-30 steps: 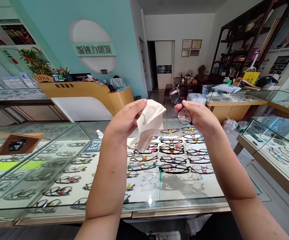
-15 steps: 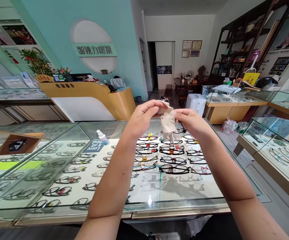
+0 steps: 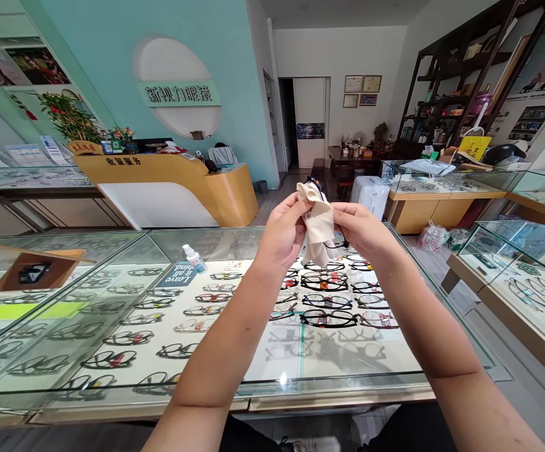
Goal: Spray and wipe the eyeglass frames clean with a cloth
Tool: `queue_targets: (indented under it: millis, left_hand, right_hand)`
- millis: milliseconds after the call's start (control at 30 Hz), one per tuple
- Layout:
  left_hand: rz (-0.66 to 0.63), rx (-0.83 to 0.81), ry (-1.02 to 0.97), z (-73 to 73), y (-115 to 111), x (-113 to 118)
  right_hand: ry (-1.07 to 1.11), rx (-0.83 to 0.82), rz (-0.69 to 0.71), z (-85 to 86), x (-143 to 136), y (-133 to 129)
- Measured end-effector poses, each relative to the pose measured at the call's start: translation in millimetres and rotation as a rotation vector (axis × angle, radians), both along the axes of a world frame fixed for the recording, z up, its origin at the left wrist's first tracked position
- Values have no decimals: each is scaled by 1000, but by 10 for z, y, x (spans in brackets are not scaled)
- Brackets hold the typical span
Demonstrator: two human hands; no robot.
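Above the glass worktop (image 3: 348, 376) of displayed frames, the left hand (image 3: 284, 232) grips a beige cloth (image 3: 318, 227) wrapped around black glasses (image 3: 341, 242), which the right hand (image 3: 360, 229) pinches.

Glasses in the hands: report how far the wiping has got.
Done: the cream cloth is already wrapped over the glasses, only a dark edge showing above it. In hand: the left hand pinches cloth over the frame while the right hand holds the other side, above the glass display case. Left: whether the lenses are clean cannot be seen; the spray bottle stands on the case.
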State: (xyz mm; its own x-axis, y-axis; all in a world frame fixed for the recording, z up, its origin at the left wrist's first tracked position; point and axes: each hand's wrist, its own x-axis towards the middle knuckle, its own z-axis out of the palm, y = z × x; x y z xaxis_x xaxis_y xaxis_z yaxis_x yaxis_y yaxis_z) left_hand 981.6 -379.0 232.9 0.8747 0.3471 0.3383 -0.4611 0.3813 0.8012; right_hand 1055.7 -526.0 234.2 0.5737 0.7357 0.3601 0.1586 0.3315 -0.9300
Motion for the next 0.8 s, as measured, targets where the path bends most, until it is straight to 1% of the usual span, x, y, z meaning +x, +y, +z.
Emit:
queue_targets:
  millis: [133, 267, 367, 433, 500, 567, 733, 800]
  left_hand:
    - [113, 7, -51, -57, -31, 43]
    - [186, 16, -98, -84, 13, 102]
    - [241, 59, -79, -79, 82, 108]
    - [275, 104, -51, -73, 123, 93]
    - [291, 159, -66, -62, 141, 66]
    - [269, 213, -105, -43, 130, 28]
    - [87, 285, -35, 13, 72, -68]
    - [76, 337, -37, 10, 74, -75]
  right_hand:
    - [-10, -1, 13, -42, 33, 21]
    - [-17, 5, 40, -57, 82, 1]
    - [-28, 4, 33, -50, 107, -32]
    - [-39, -1, 1, -45, 108, -42]
    - [-53, -9, -22, -41, 93, -39]
    - [-59, -6, -22, -38, 70, -28]
    - [-50, 3, 5, -48, 52, -10]
    - [-48, -3, 11, -57, 66, -16]
